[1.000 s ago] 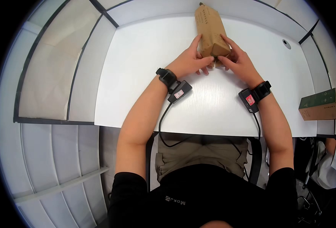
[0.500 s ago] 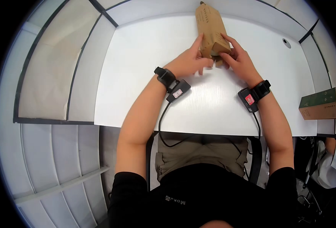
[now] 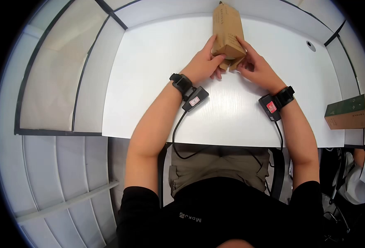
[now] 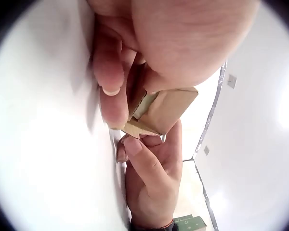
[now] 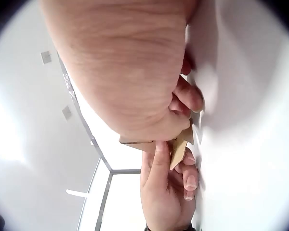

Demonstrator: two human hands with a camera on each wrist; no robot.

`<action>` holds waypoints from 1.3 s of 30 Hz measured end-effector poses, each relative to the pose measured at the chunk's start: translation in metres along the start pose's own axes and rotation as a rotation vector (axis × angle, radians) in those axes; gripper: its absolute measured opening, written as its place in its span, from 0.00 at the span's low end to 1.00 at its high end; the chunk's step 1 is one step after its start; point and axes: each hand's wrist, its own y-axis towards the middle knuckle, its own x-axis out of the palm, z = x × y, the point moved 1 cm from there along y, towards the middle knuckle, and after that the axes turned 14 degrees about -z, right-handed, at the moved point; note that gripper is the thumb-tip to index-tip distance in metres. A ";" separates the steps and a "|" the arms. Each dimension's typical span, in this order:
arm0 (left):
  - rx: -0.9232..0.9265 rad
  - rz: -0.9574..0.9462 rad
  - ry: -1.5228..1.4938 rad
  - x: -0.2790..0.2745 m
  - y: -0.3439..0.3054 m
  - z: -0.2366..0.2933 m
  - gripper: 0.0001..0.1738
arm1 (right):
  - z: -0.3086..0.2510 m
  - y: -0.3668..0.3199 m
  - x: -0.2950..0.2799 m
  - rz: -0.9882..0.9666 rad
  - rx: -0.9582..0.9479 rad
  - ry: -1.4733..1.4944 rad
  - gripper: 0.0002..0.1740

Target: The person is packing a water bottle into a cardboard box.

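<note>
A: Here we are at the far side of the table (image 3: 149, 70)—the box (image 3: 228, 31) lies between both hands, its open end facing near. How are they set?

B: Left hand (image 3: 203, 66) grips the near left corner, thumb across the end. Right hand (image 3: 263, 72) has its index finger along the right side, its thumb at a flap (image 4: 139, 129).

A: Is that flap pinched hard?

B: Can't tell how hard, but thumb and fingers meet around the corner there.

A: And something pale (image 4: 145, 105) shows inside! What makes for good work?

B: I'd brace with the left, ease each flap along its crease—no tugging, as thin card could tear—and leave the opening unsquashed.
</note>
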 end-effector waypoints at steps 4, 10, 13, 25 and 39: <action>-0.021 -0.040 0.013 0.001 -0.002 0.005 0.49 | -0.020 0.001 0.001 0.088 0.096 -0.013 0.43; 0.022 -0.068 0.035 0.003 -0.005 0.002 0.51 | -0.018 0.003 0.001 0.146 0.115 -0.031 0.38; 0.019 -0.034 0.052 0.004 -0.002 0.000 0.49 | -0.020 0.003 -0.001 0.109 0.164 -0.032 0.38; -0.003 0.115 0.105 0.011 -0.001 0.005 0.45 | -0.020 0.002 0.003 0.052 0.115 0.016 0.39; -0.009 0.210 0.099 0.007 0.024 -0.004 0.29 | -0.003 0.015 0.003 0.159 0.066 -0.193 0.37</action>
